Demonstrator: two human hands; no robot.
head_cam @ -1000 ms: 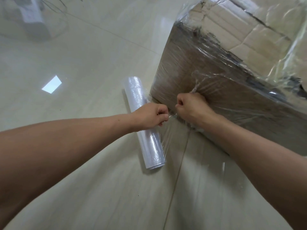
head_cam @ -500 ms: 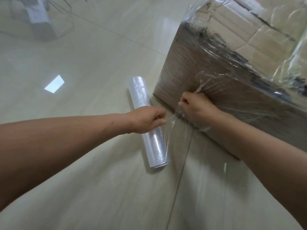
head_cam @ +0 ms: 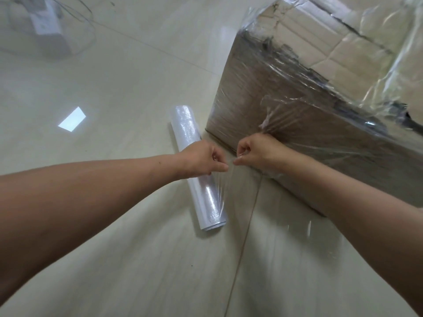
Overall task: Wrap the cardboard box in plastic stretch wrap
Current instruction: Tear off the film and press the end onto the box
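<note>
A large cardboard box [head_cam: 286, 106] stands on the floor at the right, its sides and top covered in clear stretch wrap. The roll of stretch wrap [head_cam: 206, 197] lies on the tiles just left of the box's near corner. A sheet of film [head_cam: 231, 193] runs from the roll toward the box. My left hand [head_cam: 201, 160] pinches this film above the roll. My right hand [head_cam: 256, 151] pinches the film by the box's lower edge, where it bunches against the side. The two hands are a finger's width apart.
Glossy beige floor tiles [head_cam: 114, 259] spread to the left and front. A white device with thin cables [head_cam: 49, 26] sits at the far top left. A bright window reflection [head_cam: 72, 120] shows on the floor.
Both hands stay pinched on the film near the box corner. They have drawn slightly apart, and the film between them looks stretched thin.
</note>
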